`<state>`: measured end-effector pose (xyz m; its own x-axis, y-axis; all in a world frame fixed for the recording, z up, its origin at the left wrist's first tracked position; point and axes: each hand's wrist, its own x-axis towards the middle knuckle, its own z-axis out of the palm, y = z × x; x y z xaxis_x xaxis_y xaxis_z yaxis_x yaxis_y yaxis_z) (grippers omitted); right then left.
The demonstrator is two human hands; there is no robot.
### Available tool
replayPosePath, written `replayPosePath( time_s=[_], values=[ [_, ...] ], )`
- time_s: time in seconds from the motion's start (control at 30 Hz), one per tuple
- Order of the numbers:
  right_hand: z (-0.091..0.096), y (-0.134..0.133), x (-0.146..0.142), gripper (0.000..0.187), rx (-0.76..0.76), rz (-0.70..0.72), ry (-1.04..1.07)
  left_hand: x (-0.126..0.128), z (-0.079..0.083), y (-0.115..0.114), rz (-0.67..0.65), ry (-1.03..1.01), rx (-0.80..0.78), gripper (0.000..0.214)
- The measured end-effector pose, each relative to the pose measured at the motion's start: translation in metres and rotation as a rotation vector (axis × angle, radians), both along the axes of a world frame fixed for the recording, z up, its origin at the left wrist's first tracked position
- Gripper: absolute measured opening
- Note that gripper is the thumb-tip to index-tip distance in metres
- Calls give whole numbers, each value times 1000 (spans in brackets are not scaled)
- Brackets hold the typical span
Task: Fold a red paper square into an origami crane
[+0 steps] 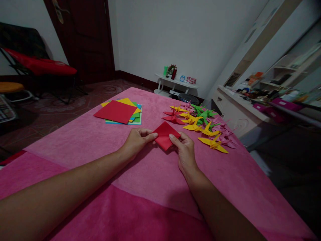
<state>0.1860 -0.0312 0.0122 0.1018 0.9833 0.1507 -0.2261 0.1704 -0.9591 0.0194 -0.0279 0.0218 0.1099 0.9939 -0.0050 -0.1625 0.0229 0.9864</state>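
Note:
A small red square of folded origami paper (165, 136) is held just above the pink cloth, one corner pointing toward me. My left hand (140, 140) pinches its left corner, thumb on top and fingers beneath. At the right corner, my right hand (185, 147) grips it the same way, with the thumb lying on the paper's face. Faint crease lines cross the middle of the square. Fingers under the paper are partly hidden.
A fanned stack of coloured paper sheets (116, 111), red on top, lies at the left on the pink cloth (150, 187). Folded paper cranes (194, 119) in red, yellow, green and pink crowd the right side. Beyond stand a small white shelf (175, 82) and a red chair (42, 65).

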Motion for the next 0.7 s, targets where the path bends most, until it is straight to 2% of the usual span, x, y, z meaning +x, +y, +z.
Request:
replayPosePath(
  time_s=[0.2,0.3,0.37,0.53,0.7],
  values=[
    [-1,1,4,22,-6,-21,-41,-4,-1,3,67,51,7,21],
    [0,2,5,23,-12,-34,-40,-5,-1,4,81,52,62,19],
    [1,3,5,23,-30,-45,-15,-6,-2,4,74,23,113,19],
    [3,5,5,26,-163,-44,112,-6,-4,2,-2,-53,210,43],
    [3,5,8,24,-226,16,82,-4,-2,-2,-5,-68,233,35]
  ],
)
